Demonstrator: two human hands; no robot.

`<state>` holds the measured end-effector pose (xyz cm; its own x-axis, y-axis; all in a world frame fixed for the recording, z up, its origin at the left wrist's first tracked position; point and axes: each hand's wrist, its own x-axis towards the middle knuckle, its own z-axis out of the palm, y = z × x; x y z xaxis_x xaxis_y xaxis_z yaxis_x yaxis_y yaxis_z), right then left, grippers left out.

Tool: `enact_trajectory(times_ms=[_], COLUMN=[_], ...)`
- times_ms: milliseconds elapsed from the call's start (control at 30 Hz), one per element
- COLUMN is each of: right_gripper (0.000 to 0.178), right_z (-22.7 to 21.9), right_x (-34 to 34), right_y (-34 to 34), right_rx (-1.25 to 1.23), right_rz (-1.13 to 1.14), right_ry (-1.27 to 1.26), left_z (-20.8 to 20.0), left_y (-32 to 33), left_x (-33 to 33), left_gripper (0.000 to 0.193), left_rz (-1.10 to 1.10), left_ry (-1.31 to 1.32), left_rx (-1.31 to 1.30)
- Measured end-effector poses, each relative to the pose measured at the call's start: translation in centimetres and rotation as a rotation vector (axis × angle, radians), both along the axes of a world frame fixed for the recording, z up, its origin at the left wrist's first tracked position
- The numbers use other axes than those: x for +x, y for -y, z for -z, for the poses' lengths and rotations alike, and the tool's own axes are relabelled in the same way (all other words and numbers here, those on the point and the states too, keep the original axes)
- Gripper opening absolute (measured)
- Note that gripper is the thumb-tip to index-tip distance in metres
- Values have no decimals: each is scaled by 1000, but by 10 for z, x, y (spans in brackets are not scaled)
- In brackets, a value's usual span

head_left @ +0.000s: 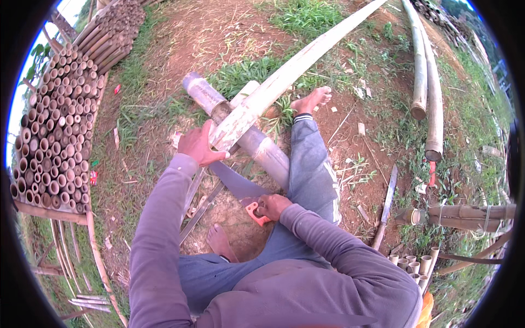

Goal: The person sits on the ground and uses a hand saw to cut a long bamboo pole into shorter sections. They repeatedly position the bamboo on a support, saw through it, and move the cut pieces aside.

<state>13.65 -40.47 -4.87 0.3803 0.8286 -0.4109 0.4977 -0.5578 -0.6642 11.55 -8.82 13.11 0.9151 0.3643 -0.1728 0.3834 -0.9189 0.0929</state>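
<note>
My right hand (273, 206) is closed around the orange handle of a handsaw (238, 182). Its dark blade points up and left, with the tip just below my left hand (197, 145). That hand grips the near end of a long pale bamboo pole (295, 68), thumb and forefinger set apart on it. The pole runs away to the upper right and lies across a thick bamboo log (265, 147). Near the crossing, the log has a notch cut into it. My right leg stretches beside the log's near end.
A rack of stacked bamboo tubes (57, 131) stands at left. Two long bamboo poles (428, 87) lie at upper right. On the ground at right is a machete (389, 199), near several short upright bamboo pieces (413, 266) and a tied horizontal bamboo rail (465, 213).
</note>
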Motion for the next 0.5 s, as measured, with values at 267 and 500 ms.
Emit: enact_trajectory(times_ms=[267, 500], right_gripper=[44, 45], right_z=[-7, -16], right_x=[14, 55], right_y=[10, -23], right_rx=[12, 423], right_rz=[50, 602], right_ry=[-75, -510], left_z=[45, -99], left_y=[15, -11], left_x=[71, -74], left_gripper=[122, 114], left_rz=[-171, -147], left_ry=[-129, 30], left_rx=[-270, -213])
